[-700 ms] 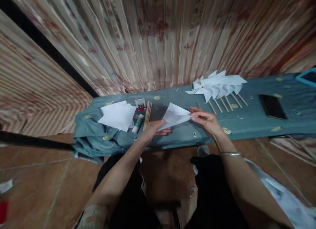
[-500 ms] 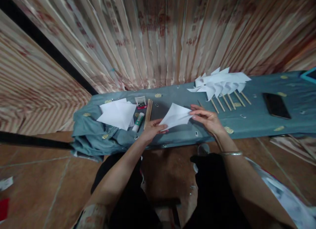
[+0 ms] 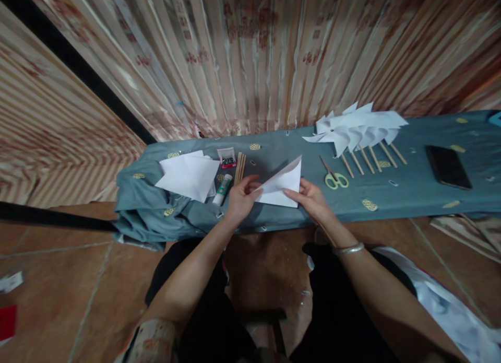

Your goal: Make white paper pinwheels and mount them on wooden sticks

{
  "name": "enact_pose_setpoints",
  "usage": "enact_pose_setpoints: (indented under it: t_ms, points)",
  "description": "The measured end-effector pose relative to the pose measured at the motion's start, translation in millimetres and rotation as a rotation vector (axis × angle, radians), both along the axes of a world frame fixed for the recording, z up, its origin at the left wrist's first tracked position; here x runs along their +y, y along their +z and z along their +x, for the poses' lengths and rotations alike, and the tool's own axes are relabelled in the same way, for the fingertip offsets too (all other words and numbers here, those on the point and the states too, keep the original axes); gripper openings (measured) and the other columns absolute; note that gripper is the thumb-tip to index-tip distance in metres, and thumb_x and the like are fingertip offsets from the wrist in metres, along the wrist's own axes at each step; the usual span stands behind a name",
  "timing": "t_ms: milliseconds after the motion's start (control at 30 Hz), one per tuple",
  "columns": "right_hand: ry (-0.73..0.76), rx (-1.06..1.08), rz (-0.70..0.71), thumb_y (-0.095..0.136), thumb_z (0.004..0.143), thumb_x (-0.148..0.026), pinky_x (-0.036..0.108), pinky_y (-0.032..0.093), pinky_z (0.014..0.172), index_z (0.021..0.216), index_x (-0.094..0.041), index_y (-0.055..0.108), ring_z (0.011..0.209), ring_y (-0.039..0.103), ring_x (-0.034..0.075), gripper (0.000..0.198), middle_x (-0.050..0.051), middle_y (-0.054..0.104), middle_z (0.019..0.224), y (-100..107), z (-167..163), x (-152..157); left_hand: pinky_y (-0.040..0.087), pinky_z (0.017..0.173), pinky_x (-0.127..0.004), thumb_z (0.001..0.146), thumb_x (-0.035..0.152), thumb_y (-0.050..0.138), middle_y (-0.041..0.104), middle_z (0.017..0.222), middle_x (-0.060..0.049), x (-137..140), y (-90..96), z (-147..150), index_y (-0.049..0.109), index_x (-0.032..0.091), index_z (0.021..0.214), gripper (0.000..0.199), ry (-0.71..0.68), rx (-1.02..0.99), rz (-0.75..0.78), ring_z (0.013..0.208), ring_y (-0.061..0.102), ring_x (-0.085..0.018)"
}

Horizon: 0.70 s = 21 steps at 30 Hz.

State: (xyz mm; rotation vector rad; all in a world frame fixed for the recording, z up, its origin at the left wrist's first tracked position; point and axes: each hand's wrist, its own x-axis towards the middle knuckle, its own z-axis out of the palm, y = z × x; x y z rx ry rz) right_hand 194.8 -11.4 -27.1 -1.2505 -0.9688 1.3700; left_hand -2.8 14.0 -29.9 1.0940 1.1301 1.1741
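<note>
Between my two hands is a sheet of white paper, bent into a triangle-like shape with one corner pointing up. My left hand pinches its left corner. On the right edge, my right hand grips with the thumb on top and the fingers behind. Just left of my left hand lie several wooden sticks and a green and white glue stick. Scissors with yellow-green handles rest to the right of my right hand.
On the blue-green cloth a stack of white paper lies at left, near a small open box of pins. Several paper pinwheels on sticks overlap at the back right. A black phone lies farther right.
The paper has turned and bent, its corner now pointing up. My right hand has moved down and left onto the sheet's edge, uncovering the scissors. My left hand has shifted slightly up.
</note>
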Motion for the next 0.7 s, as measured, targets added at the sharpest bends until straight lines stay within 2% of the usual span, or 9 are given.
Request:
enact_pose_setpoints:
  t_ms: [200, 300, 367, 433, 467, 567, 700]
  points:
    - [-0.056, -0.100, 0.062, 0.088, 0.050, -0.048, 0.038, 0.058, 0.075, 0.099, -0.019, 0.066, 0.075, 0.072, 0.022, 0.061, 0.006, 0.078, 0.089, -15.4, -7.9, 5.8, 0.046, 0.063, -0.024, 0.060, 0.022, 0.072, 0.069, 0.075, 0.001, -3.7, 2.0, 2.1, 0.068, 0.016, 0.099, 0.040, -0.041, 0.045, 0.029, 0.066, 0.061, -0.013]
    - [-0.058, -0.241, 0.112, 0.080, 0.061, -0.054, 0.040, 0.058, 0.076, 0.106, -0.018, 0.064, 0.081, 0.072, 0.024, 0.060, 0.009, 0.078, 0.094, -12.5, 5.8, 8.8, 0.046, 0.063, -0.024, 0.060, 0.022, 0.072, 0.069, 0.074, 0.001, -2.0, 0.8, -0.1, 0.068, 0.016, 0.099, 0.039, -0.031, 0.041, 0.036, 0.065, 0.059, -0.013]
    - [-0.105, -0.479, 0.171, 0.067, 0.077, -0.056, 0.040, 0.057, 0.079, 0.114, -0.017, 0.063, 0.086, 0.072, 0.024, 0.054, 0.011, 0.077, 0.097, -5.2, 26.9, 10.5, 0.046, 0.064, -0.024, 0.059, 0.021, 0.072, 0.070, 0.075, 0.000, 0.2, 0.6, -2.8, 0.068, 0.016, 0.099, 0.040, -0.014, 0.021, 0.044, 0.066, 0.060, -0.013]
    - [-0.172, -0.948, 0.211, 0.054, 0.089, -0.047, 0.039, 0.055, 0.086, 0.115, -0.017, 0.065, 0.092, 0.070, 0.024, 0.041, 0.013, 0.075, 0.107, 4.4, 54.2, 11.1, 0.046, 0.064, -0.024, 0.059, 0.022, 0.073, 0.071, 0.076, 0.000, 2.5, 1.4, -5.7, 0.069, 0.016, 0.098, 0.039, 0.006, 0.000, 0.046, 0.068, 0.061, -0.014]
    - [-0.194, -1.203, 0.177, 0.049, 0.092, -0.042, 0.040, 0.054, 0.087, 0.116, -0.018, 0.066, 0.095, 0.070, 0.025, 0.038, 0.013, 0.074, 0.110, 9.0, 67.8, 10.9, 0.046, 0.064, -0.025, 0.059, 0.023, 0.074, 0.071, 0.076, -0.001, 3.6, 2.2, -7.1, 0.069, 0.016, 0.097, 0.039, 0.017, -0.009, 0.046, 0.068, 0.061, -0.014]
    - [-0.270, -1.384, 0.111, 0.048, 0.091, -0.027, 0.052, 0.047, 0.096, 0.117, -0.008, 0.066, 0.111, 0.063, 0.037, 0.037, 0.026, 0.067, 0.118, 17.6, 97.9, 8.9, 0.047, 0.064, -0.025, 0.059, 0.025, 0.075, 0.071, 0.077, -0.002, 6.4, 6.0, -9.9, 0.071, 0.016, 0.096, 0.038, 0.048, -0.020, 0.045, 0.070, 0.062, -0.015]
    - [-0.132, -1.620, -0.068, 0.046, 0.091, -0.025, 0.048, 0.051, 0.085, 0.108, -0.009, 0.069, 0.100, 0.066, 0.037, 0.033, 0.025, 0.070, 0.102, 16.3, 105.6, 7.6, 0.047, 0.064, -0.026, 0.060, 0.028, 0.077, 0.071, 0.078, -0.002, 9.2, 10.2, -11.0, 0.072, 0.016, 0.096, 0.038, 0.065, -0.018, 0.051, 0.070, 0.062, -0.016]
